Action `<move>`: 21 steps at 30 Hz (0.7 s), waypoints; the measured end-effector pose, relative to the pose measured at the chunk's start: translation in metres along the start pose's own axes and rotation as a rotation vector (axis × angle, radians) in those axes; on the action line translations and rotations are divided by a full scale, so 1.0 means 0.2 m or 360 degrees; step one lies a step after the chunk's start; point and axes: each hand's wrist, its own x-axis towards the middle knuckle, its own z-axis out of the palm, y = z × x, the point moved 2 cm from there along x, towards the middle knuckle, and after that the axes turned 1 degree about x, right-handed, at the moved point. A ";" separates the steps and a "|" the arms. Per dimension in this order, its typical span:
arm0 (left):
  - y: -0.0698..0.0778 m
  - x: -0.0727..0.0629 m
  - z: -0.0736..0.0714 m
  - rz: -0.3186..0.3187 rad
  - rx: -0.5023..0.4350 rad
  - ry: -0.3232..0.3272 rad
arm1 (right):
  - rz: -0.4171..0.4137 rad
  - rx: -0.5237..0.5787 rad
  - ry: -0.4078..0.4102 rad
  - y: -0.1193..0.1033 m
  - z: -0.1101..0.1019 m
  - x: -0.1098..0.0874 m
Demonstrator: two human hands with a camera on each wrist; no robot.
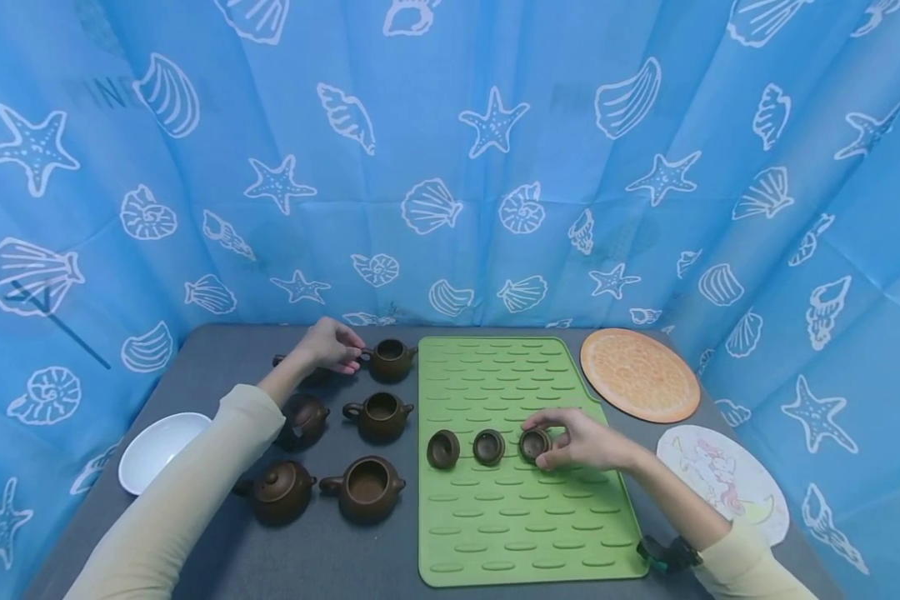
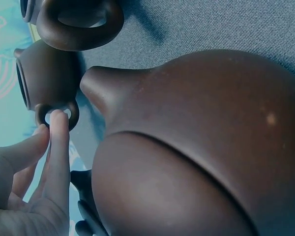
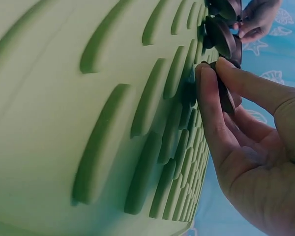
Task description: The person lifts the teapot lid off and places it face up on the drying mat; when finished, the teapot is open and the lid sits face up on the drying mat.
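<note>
Head view: set high at the person's brow, facing forward and down across the dark grey table (image 1: 285,558) to the blue, shell-patterned fabric curtain (image 1: 450,250). Left wrist view: turned sideways, very close to a rounded brown lidded teapot (image 2: 211,98), facing the left hand (image 1: 332,344). Right wrist view: likewise sideways, skimming low along the ridged green mat (image 3: 44,123) towards the right hand (image 1: 581,437). All three share the left hand.
</note>
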 end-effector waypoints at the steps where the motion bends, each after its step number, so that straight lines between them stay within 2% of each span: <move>1: 0.00 0.00 0.00 0.0003 0.0001 -0.0003 | -0.0004 -0.0011 0.0001 0.00 0.00 0.00; 9: 0.00 0.00 0.00 -0.0004 -0.0015 -0.0014 | -0.0013 -0.0100 -0.0006 -0.01 0.02 0.02; 16: 0.00 0.00 0.00 -0.0005 -0.0019 -0.0013 | -0.0106 -0.0238 -0.0010 -0.01 0.05 0.05; 21: 0.00 0.01 0.00 -0.0005 -0.0020 -0.0020 | -0.0086 -0.0300 0.0005 -0.01 0.05 0.06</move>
